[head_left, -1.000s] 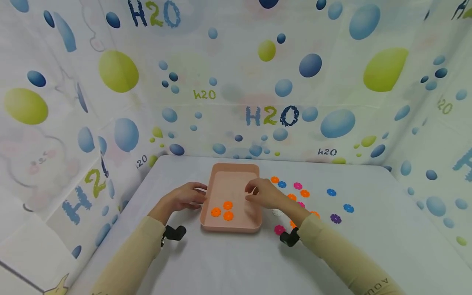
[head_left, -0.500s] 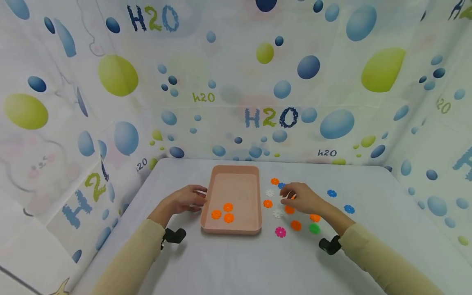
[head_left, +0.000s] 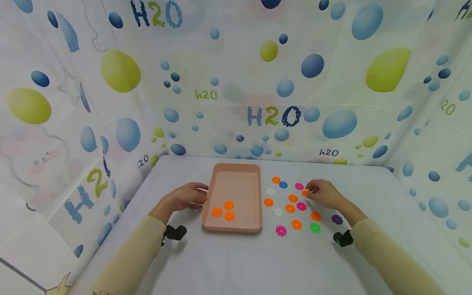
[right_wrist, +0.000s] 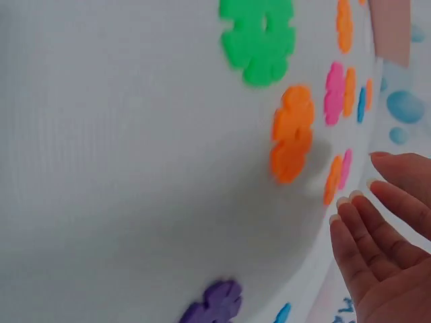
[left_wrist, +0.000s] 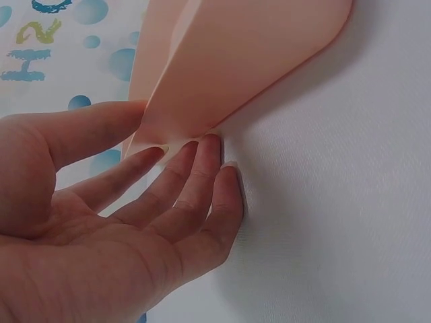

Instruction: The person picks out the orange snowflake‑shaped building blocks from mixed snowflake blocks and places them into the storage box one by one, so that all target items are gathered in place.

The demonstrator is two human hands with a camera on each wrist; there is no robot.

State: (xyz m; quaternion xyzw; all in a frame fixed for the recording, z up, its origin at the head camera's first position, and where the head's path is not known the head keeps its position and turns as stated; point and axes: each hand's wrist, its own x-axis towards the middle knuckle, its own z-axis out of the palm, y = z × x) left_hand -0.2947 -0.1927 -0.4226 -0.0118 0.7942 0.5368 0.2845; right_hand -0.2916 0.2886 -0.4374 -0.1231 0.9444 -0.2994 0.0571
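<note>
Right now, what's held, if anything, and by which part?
Nothing looks gripped: the left hand touches the tray's side; the right hand is near an orange piece.

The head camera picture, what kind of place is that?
Maybe a little play or craft corner, though I can't be sure. A sheet printed with bubbles and "H2O" hangs around a white table, and on it are a pink tray and colourful flower-shaped pieces.

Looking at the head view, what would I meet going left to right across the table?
The person's left hand → pale-pink rectangular plastic tray → blue flower-shaped plastic piece → green flower-shaped plastic piece → purple flower-shaped plastic piece.
</note>
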